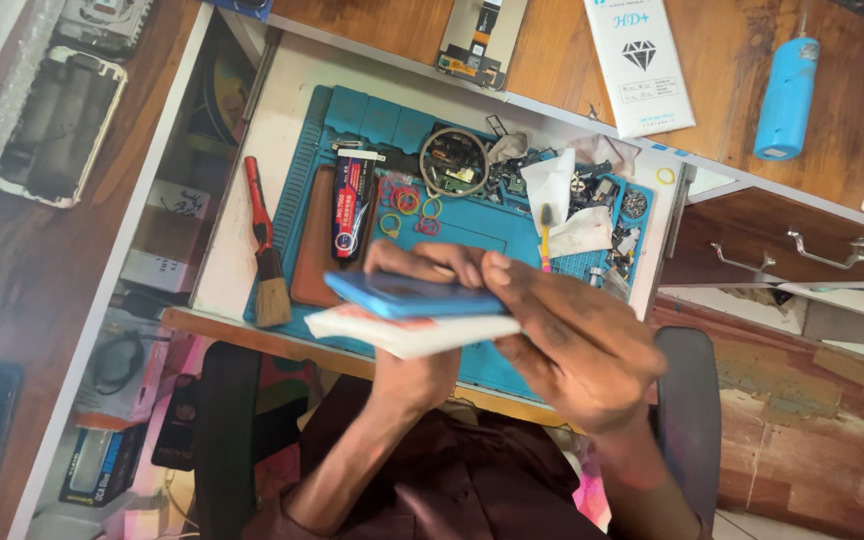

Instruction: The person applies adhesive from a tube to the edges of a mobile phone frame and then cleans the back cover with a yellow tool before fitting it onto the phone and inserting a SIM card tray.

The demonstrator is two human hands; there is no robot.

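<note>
While both hands (492,330) grip, blue phone (414,295) lies between.

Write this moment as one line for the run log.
left hand: holds white box, blue phone | right hand: grips both | behind: blue mat, brush

The scene is evenly and fairly brightly lit, with soft, diffuse light and no hard-edged shadows. The blue work mat (472,225) and the pale drawer tray (252,200) around it are the brightest areas, while the space under the table (72,250) at the left falls into dimmer shade. Both hands, the left hand (422,330) and the right hand (572,340), are smeared by motion blur, as are the blue slab (412,297) and the white pad (412,332) between them. The white box (640,62) shows mild glare. Straight edges bow near the corners from wide-angle distortion, and fine detail among the small parts is soft.
</note>
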